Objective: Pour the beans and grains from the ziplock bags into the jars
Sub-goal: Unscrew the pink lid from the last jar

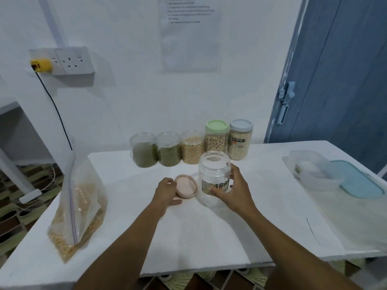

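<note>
Far L on the wall, a yellow plug is sitting in a white socket strip, its black cable hanging down.

On the tabletop at the L edge, a ziplock bag is standing upright, approx. half full of pale yellow grains, well apart from the hands.

Along the back a row of 5 jars is standing side by side. 2 lidless green-filled jars are on the L, then a lidless jar of yellow beans. Next are a green-lidded jar and a grey-lidded jar, both w/ pale grains.

In front, near ctr, the L grip is grasping a pink lid at its L edge, fingers curling over the rim and thumb lying on the tabletop below it. The lid is tilting, inner side facing up.

Just R of the lid, an empty clear jar w/ a label is standing upright, mouth open. It is sitting just in front of the lidded jars.

The R grip is grasping this jar from the R, thumb across the front and fingers wrapping the far side.

Further R, a clear plastic box is resting beside a blue lid. A blue door is showing behind.
</note>
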The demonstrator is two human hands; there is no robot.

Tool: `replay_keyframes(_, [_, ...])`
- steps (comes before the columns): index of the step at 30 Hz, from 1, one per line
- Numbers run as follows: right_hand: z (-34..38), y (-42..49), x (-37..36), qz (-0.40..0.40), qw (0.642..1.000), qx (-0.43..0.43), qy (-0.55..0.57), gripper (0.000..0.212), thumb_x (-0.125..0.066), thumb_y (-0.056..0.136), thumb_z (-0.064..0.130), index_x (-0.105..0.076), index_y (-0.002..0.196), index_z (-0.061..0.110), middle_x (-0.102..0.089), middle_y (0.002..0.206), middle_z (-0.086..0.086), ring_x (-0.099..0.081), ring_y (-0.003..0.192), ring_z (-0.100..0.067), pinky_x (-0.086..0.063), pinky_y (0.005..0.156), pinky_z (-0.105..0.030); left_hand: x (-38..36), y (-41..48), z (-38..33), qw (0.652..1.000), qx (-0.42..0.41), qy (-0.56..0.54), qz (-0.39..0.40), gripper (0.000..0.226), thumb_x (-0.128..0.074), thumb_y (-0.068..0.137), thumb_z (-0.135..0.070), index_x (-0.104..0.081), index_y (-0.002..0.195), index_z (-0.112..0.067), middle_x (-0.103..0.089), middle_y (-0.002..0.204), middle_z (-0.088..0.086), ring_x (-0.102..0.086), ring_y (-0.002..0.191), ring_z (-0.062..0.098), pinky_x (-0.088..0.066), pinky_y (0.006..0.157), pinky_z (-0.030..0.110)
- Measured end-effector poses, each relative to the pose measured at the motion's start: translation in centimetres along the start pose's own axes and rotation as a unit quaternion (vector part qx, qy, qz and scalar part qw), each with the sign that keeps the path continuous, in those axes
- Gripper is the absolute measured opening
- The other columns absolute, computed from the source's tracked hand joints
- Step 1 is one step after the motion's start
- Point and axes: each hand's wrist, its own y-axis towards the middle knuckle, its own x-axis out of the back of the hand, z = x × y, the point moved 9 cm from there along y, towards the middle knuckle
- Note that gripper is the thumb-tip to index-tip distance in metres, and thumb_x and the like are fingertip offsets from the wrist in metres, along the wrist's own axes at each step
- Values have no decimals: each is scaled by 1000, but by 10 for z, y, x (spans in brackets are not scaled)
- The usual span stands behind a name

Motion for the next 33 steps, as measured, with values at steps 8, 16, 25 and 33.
replay_keyframes(8, [-10,0,-5,-6,1000,-11,10,96,-85,63,41,-36,144,29,-49,139,12,-48,126,-5,-50,101,-39,-4,-4,-18,943,-136,304,-25,75,-74,86,-28,-38,149,-8,-44,147,14,-45,134,29,-36,108,34])
replay_keyframes(16, [-16,-11,-4,-19,999,-23,10,96,-86,68,40,-33,146,27,-42,144,8,-46,127,-9,-48,101,-35,-6,-21,-22,931,-177,320,-14,68,-77,83,-32,-48,141,-10,-51,140,11,-53,122,27,-43,100,33])
replay_keyframes(25, [-7,-75,-24,-90,995,27,-34,24,-72,87,26,-52,76,22,-56,70,6,-53,67,-10,-45,61,-28,48,-76,-48,863,-304,385,-118,46,-69,89,-33,-56,131,-16,-51,135,0,-45,125,20,-42,96,35])
replay_keyframes(33, [52,-75,-137,44,998,37,-31,12,-65,90,18,-62,81,25,-65,74,13,-61,73,-2,-51,68,-27,202,-119,-105,697,-247,569,-359,73,-70,78,-41,-42,137,-9,-29,150,18,-25,137,38,-18,103,51])
